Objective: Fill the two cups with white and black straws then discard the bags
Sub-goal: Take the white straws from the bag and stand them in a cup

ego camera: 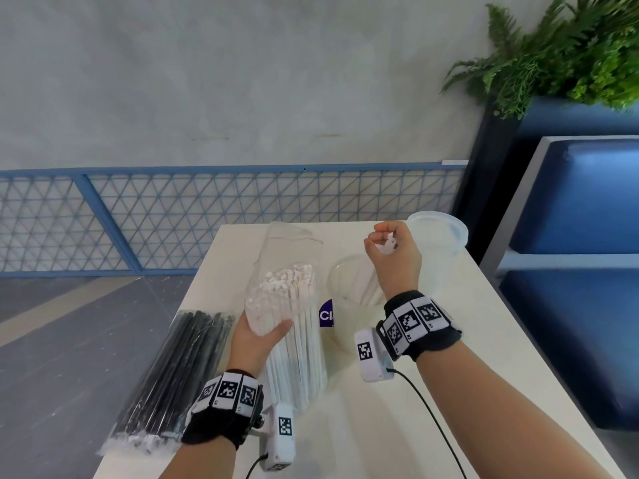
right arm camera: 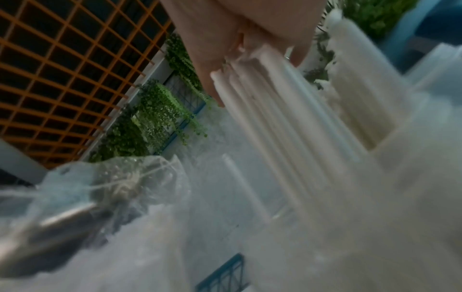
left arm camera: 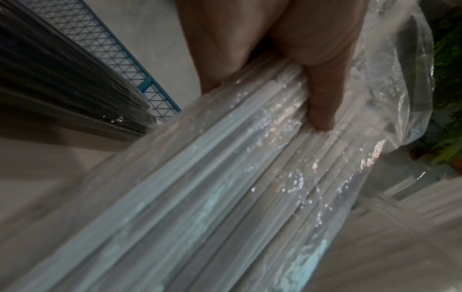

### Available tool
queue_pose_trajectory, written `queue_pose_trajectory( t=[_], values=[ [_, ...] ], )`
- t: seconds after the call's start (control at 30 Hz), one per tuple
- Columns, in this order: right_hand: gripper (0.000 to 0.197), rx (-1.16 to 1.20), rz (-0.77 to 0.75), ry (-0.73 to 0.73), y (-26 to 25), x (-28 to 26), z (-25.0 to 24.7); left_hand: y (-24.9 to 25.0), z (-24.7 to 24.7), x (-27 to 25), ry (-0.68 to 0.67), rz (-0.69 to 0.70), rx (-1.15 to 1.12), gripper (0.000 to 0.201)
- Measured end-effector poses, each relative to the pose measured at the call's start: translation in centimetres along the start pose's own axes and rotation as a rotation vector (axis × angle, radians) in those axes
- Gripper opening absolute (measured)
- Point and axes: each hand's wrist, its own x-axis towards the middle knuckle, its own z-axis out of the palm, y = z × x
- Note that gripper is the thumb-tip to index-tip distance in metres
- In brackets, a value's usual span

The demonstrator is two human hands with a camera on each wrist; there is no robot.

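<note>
My left hand grips an open clear bag of white straws at mid-length, tilted up off the table; the thumb presses on the plastic. My right hand pinches the top ends of a bundle of white straws whose lower ends stand inside the near clear cup. A second clear cup stands behind it at the far right, its contents not visible. A sealed bag of black straws lies flat at the table's left edge.
The white table ends close on the left and far side, with a blue mesh railing beyond. A blue bench and green plants stand on the right. A purple label shows between bag and cup.
</note>
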Motion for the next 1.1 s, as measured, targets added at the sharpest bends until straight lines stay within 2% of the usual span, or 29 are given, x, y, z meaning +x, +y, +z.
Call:
queue_pose_trajectory(
  t=[0.1,0.23,0.33,0.4,0.53,0.63,0.8,0.87,0.93,1.0,1.03,1.1],
  values=[
    [0.024,-0.257,-0.036,0.061,1.3,-0.4,-0.7,0.0,0.0,0.0,0.000,-0.004,-0.010,0.052],
    [0.042,-0.073,0.020,-0.013,1.9,-1.8,-1.4,-0.4,0.3,0.2,0.003,-0.005,-0.014,0.052],
    [0.050,-0.151,0.019,-0.110,1.9,-2.0,-1.1,-0.5,0.5,0.2,-0.004,-0.004,-0.025,0.051],
    [0.045,-0.278,0.024,-0.185,2.2,-1.8,-0.8,-0.5,0.6,0.2,-0.015,-0.001,-0.032,0.051],
    [0.014,-0.338,0.016,-0.241,2.2,-1.0,-0.6,-0.6,0.5,0.1,-0.029,0.005,-0.033,0.050],
    [0.018,-0.307,-0.016,-0.290,1.7,-1.0,-0.4,-0.8,0.5,0.0,-0.041,0.012,-0.036,0.053],
    [0.012,-0.317,-0.144,-0.338,0.4,-0.5,0.2,-0.9,0.5,0.0,-0.044,0.012,-0.061,0.051],
    [0.021,-0.356,-0.160,-0.359,0.2,-0.4,0.3,-0.9,0.5,-0.1,-0.056,0.016,-0.072,0.050],
    [0.041,-0.404,-0.270,-0.219,-0.2,-0.8,0.3,-1.0,0.3,-0.1,-0.061,0.018,-0.077,0.050],
    [0.038,-0.321,-0.486,-0.086,-1.6,-1.7,0.3,-1.3,0.3,0.1,-0.060,0.025,-0.078,0.052],
    [0.030,-0.239,-0.564,-0.111,-2.3,-2.5,0.5,-1.3,0.3,0.1,-0.058,0.031,-0.078,0.052],
    [0.021,-0.152,-0.619,-0.278,-3.1,-4.3,1.0,-1.3,0.4,0.2,-0.058,0.047,-0.075,0.054]
  ],
)
